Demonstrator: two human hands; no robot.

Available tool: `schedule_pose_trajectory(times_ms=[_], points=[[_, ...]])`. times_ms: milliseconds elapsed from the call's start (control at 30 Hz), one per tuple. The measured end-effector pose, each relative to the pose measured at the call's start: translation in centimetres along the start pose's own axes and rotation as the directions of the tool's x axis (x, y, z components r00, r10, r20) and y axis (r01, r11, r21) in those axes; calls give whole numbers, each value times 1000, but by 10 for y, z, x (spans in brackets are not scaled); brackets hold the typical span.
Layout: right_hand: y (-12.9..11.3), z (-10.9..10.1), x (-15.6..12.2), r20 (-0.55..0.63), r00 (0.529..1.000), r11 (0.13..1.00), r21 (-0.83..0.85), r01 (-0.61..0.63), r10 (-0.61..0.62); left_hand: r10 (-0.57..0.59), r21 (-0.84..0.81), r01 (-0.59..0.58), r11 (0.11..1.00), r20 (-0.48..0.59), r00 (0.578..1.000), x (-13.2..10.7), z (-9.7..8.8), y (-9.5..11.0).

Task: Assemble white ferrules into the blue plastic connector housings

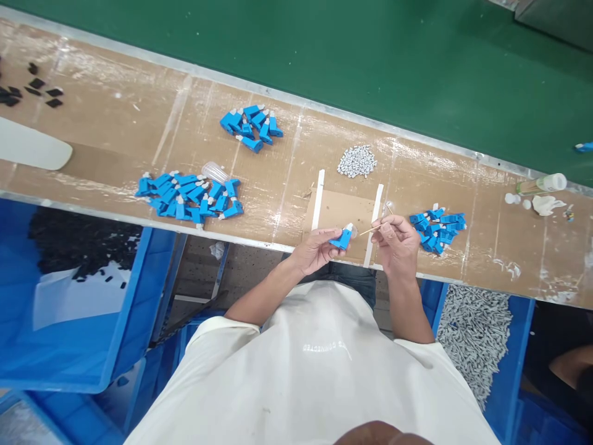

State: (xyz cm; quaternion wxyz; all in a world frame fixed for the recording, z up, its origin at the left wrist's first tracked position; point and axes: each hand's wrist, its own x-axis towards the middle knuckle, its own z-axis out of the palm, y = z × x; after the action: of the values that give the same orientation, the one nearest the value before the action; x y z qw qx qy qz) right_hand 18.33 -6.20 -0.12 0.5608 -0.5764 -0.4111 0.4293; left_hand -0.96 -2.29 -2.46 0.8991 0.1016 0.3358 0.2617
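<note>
My left hand (317, 250) is closed on a blue plastic part (341, 240) with a whitish tip, held over a cardboard pad (345, 210) edged by white tape strips. In my right hand (397, 241) is a thin wooden stick (370, 230), its point close to the blue part; whether they touch I cannot tell. Just beyond the pad lies a pile of small grey pieces (357, 161). A cluster of similar blue parts (439, 229) sits right of my right hand. Two more groups, a larger near one (185, 196) and a farther one (252, 127), lie to the left.
A clear plastic cup (215, 172) lies beside the larger group. Black pieces (44, 91) are at the far left. A toothpick container (542, 184) lies at right. Below the bench stand a blue bin (113, 321) with black pieces and another (519, 346) with grey pieces. Someone's arm (574, 364) shows at right.
</note>
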Motion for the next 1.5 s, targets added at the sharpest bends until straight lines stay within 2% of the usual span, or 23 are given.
schedule_pose_trajectory(times_ms=[167,300,567,667,767,867,1000,1133,1233,1300,1367,1433,1500], points=[[-25,23,-15,-83,974,975,-94,201,-209,8,11,-9,1000,92,996,-1,1,-1],[-29,28,-19,-79,963,956,-170,240,-256,24,25,-27,999,121,992,-2,1,-1],[-25,26,-19,5,945,906,-281,316,-328,32,47,-38,998,124,992,-1,-1,-1],[-27,25,-19,92,903,835,-352,423,-419,31,41,-37,998,132,991,-2,-1,-1],[-28,23,-18,191,825,730,-390,560,-531,30,29,-34,999,140,990,-2,1,0],[-28,22,-18,212,791,665,-442,602,-574,27,28,-31,999,134,991,-2,2,1],[-27,21,-18,218,810,658,-488,573,-544,20,32,-25,999,135,991,-2,1,1],[-28,23,-18,198,812,702,-419,576,-548,17,20,-20,1000,124,992,-1,0,0],[-26,23,-16,76,862,806,-322,497,-502,29,10,-30,999,100,995,-1,-2,1],[-22,21,-14,-46,903,879,-255,403,-428,39,2,-40,999,83,996,-2,-5,4],[-13,17,-11,-100,935,919,-249,306,-339,55,-13,-55,998,47,997,-2,-9,8],[-3,13,-8,-69,958,909,-340,241,-280,78,-38,-78,996,-11,997,-1,-14,13],[8,10,-8,3,969,864,-453,222,-247,104,-69,-109,992,-75,992,1,-19,17]])
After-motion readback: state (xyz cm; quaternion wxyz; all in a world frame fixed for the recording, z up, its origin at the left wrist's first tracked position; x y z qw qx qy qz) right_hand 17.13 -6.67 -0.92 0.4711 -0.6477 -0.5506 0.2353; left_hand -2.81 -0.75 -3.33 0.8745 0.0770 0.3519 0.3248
